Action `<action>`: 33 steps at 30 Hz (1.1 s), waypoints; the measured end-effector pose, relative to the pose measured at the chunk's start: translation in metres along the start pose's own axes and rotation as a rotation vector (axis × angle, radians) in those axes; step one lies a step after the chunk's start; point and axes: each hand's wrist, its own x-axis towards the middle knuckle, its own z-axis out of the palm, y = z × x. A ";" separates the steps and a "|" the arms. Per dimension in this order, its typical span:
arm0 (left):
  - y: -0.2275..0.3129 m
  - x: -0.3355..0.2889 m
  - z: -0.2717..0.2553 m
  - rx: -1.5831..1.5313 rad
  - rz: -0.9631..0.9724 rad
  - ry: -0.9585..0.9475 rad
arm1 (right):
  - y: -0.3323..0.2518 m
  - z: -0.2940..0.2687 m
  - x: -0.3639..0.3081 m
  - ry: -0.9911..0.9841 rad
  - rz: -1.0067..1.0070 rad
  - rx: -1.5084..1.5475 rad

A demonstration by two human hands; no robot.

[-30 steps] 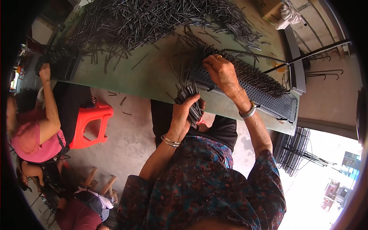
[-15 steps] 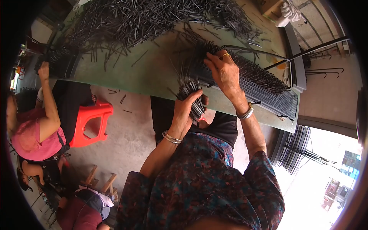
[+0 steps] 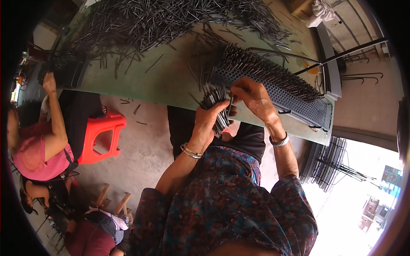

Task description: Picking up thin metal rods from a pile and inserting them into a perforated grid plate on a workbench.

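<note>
Bundle of black rods (image 3: 212, 98) sits clamped in your left hand (image 3: 205, 121), near the perforated rack (image 3: 295, 102). Your right hand (image 3: 255, 97) pinches one rod (image 3: 231, 101), apparently, at the bundle's edge; keep left grip snug but let singles slide free.

The greenish tabletop (image 3: 141, 87) carries a broad heap of thin dark rods (image 3: 153, 21) along its far side, loose rods (image 3: 154, 63) strewn before it, a long perforated grey tray (image 3: 316, 113) angled at the right, and a dark rack (image 3: 76, 74) at the left end.
</note>
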 end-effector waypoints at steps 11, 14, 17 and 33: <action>0.001 -0.001 0.001 0.165 0.026 0.005 | 0.000 -0.001 -0.001 -0.053 0.001 -0.038; -0.002 0.001 0.001 0.138 0.000 0.062 | -0.001 0.000 -0.001 -0.040 0.016 -0.075; -0.002 0.002 0.001 0.129 0.007 0.048 | 0.000 0.002 -0.003 -0.023 0.022 -0.065; 0.005 0.001 -0.007 0.254 -0.009 -0.068 | 0.004 -0.004 -0.005 -0.046 -0.006 0.035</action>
